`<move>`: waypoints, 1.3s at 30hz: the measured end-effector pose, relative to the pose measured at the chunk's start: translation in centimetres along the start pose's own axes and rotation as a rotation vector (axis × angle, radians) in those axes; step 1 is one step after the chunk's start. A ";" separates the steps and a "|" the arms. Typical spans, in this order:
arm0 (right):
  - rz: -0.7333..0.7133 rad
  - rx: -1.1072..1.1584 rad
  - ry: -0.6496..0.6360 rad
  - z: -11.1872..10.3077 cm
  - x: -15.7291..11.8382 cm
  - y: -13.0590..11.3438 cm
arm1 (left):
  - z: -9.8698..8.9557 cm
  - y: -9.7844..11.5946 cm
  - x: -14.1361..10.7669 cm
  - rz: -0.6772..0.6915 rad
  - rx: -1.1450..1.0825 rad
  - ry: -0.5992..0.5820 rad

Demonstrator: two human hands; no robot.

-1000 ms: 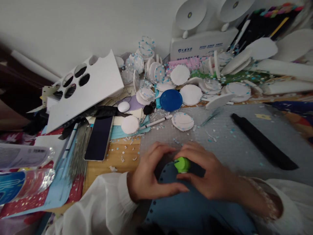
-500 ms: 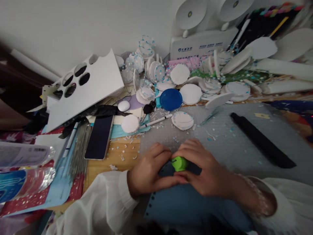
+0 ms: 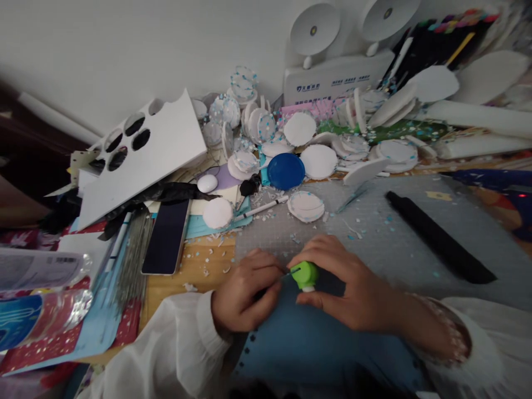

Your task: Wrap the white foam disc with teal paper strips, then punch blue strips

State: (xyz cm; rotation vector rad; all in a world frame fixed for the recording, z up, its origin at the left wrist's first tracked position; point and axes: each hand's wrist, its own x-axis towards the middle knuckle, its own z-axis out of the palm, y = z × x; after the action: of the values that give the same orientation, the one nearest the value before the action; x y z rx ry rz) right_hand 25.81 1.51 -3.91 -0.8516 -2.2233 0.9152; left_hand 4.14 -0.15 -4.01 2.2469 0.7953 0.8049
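My right hand (image 3: 338, 282) is closed around a small lime-green craft punch (image 3: 306, 274) with a white base, thumb below and fingers above. The punch sits at the upper left edge of a blue sheet of paper (image 3: 320, 343). Along the sheet's left side and at its lower right runs a row of small dark punched holes. My left hand (image 3: 251, 291), fingers curled, pinches the edge of the sheet just left of the punch. Under both hands lies a grey cutting mat (image 3: 266, 238).
White foam discs (image 3: 318, 162), a blue disc (image 3: 286, 171) and a pen (image 3: 266, 206) lie beyond the hands. A phone (image 3: 166, 238) and a foam board with round holes (image 3: 174, 138) are at left. A long black object (image 3: 436, 238) rests at right. Emergency lamps (image 3: 315, 29) stand behind.
My left thumb has drawn back from under the punch, and the left hand has shifted left onto the sheet's edge. The right hand keeps the punch. The view has shifted slightly.
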 end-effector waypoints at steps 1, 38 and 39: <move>0.007 0.004 -0.007 -0.1 0.0 0.0 | 0.0 0.0 0.0 0.006 -0.005 0.003; 0.401 0.288 -0.107 -0.5 0.8 -0.3 | 0.4 0.0 -0.1 -0.150 -0.174 0.084; 0.403 0.280 -0.098 -0.5 0.8 -0.3 | 0.4 0.1 -0.1 -0.152 -0.172 0.086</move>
State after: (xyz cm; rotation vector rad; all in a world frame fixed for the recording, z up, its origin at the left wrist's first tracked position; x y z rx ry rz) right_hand 25.51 2.12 -3.13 -1.1599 -1.9679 1.4448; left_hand 4.43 -0.38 -4.27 1.9863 0.8899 0.8675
